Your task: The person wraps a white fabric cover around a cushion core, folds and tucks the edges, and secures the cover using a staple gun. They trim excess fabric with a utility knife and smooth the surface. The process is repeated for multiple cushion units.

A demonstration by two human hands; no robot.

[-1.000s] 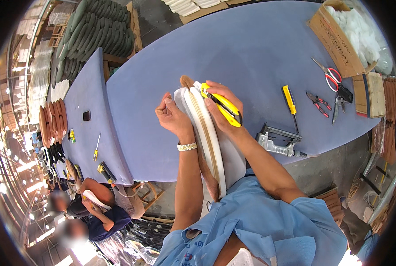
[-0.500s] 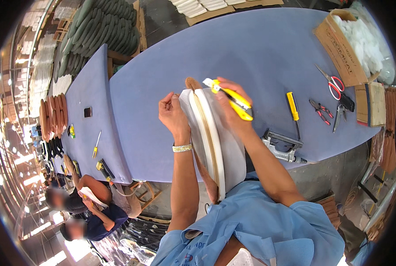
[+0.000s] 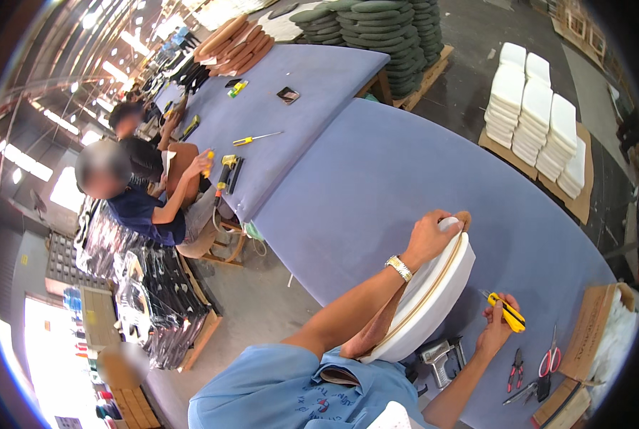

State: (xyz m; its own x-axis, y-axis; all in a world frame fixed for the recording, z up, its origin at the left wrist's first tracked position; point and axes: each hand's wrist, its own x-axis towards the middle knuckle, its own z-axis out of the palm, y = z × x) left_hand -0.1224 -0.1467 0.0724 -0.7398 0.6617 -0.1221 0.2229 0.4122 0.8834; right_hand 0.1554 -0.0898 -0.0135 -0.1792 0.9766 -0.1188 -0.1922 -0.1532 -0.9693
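Note:
A curved padded panel (image 3: 441, 297) with a white cover and a tan strip along its edge stands on end against my body. Brown material (image 3: 379, 325) shows along its near side. My left hand (image 3: 432, 237) is closed around the panel's far end, where a brown tip sticks out. To the right of the panel, my right hand (image 3: 492, 330) grips a yellow utility knife (image 3: 512, 318), its blade pointing toward the panel but apart from it. Beside my right forearm lies a grey staple gun (image 3: 439, 361).
Pliers (image 3: 516, 370), scissors (image 3: 550, 360) and a cardboard box (image 3: 590, 332) of white stuffing sit at the right end of the blue table (image 3: 377, 193). Two people work at the left by another table (image 3: 305, 71). White stacks (image 3: 534, 114) stand on the floor beyond.
The view has swung leftward. My left hand has taken hold of the panel's far end, and the panel has tilted. My right hand has moved away from it with the knife.

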